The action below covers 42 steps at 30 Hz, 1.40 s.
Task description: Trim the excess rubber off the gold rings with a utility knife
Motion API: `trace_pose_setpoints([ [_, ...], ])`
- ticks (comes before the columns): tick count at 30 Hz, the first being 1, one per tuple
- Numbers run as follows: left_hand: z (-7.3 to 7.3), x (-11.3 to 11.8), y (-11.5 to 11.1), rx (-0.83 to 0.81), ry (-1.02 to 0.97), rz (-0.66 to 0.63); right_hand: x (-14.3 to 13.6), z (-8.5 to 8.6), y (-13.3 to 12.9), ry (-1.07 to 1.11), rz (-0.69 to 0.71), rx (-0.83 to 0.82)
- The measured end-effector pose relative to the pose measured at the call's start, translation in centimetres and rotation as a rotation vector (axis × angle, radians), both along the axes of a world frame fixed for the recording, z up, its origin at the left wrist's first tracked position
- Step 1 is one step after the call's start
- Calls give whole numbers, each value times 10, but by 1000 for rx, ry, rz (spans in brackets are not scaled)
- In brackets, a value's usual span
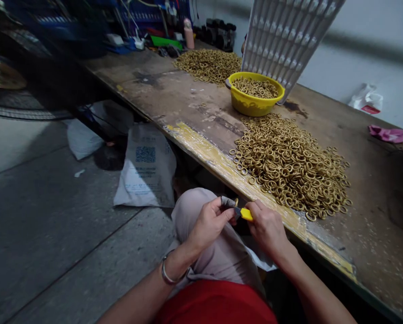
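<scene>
Over my lap, just off the table's front edge, my left hand (210, 222) pinches a small brass ring (236, 202). A dark grey wrap covers one of its fingers. My right hand (267, 225) is closed round a yellow utility knife (246, 214), whose blade points left toward the ring and the left fingertips. Whether the blade touches the ring I cannot tell. Close beyond my right hand, a large heap of brass rings (292, 162) lies on the wooden table (187, 103).
A yellow basin (251, 101) full of rings stands behind the heap, by a leaning ribbed panel (289, 36). Farther back lies another ring pile (210, 65). A pink cloth (389, 134) is at right. A fan (5, 76) and white sack (147, 171) are at left.
</scene>
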<state>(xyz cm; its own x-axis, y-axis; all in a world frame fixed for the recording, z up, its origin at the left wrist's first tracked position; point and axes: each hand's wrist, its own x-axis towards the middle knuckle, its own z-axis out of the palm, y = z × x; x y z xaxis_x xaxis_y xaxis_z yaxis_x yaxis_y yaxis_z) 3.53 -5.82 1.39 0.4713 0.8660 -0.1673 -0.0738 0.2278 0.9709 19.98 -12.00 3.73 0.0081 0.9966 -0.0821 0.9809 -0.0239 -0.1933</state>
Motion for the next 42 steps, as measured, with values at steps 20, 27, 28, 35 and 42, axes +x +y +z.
trace_pose_setpoints([
  [20, -1, -1, 4, -222, -245, -146, 25, -8, 86, 71, -290, -33],
  [27, -5, -3, 21, -204, -294, -131, 25, 7, 64, 1003, -314, -164],
  [28, -7, -1, 20, -86, -210, -76, 22, 8, 61, 1243, -360, -202],
  [35, -19, 8, 10, 502, 164, 99, 10, 1, 48, 1790, -487, -454],
  [42, -8, 10, 8, 194, -14, 28, 7, 4, 33, 1478, -424, -229],
])
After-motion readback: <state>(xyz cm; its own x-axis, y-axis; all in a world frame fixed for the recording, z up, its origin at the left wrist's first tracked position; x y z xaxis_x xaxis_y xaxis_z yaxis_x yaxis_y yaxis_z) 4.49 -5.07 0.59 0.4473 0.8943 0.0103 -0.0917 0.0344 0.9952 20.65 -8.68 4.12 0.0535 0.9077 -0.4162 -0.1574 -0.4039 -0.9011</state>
